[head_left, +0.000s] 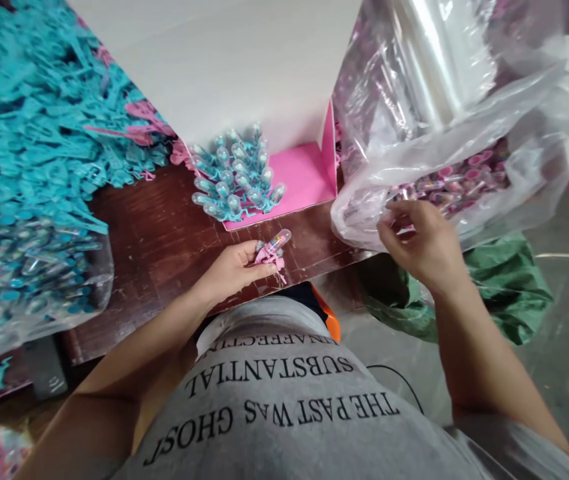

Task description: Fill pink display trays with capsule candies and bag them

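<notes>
**Left hand [234, 267] gripped a small pink plastic clip with a clear, round-ended capsule [278, 241]; right hand [423, 243] was at a cloudy, see-through plastic bag [359, 200]**

Through the head camera, I saw my left hand closed lightly around the pink clip, thumb and fingers pinching its base above the front edge of the dark red-brown wooden tabletop [139, 213]. The capsule pointed up and away to the right.

My right hand was curled at the near rim of the bag, thumb and forefinger close together; I could not tell whether they had hold of anything. Behind the fingers, small pink-ended clear capsules [469, 179] filled the bag, and a green sack [509, 287] lay below it.

Between and beyond my hands stood a pink-floored cardboard box with a tall white panel [307, 173]. Blue clips with clear capsules [234, 175] stood in rows on its left part, with bare pink floor beside them.

On my left, I had a big heap of loose turquoise plastic clips [39, 100], and nearer to me a clear bag of blue-ended capsules [29, 273].
</notes>
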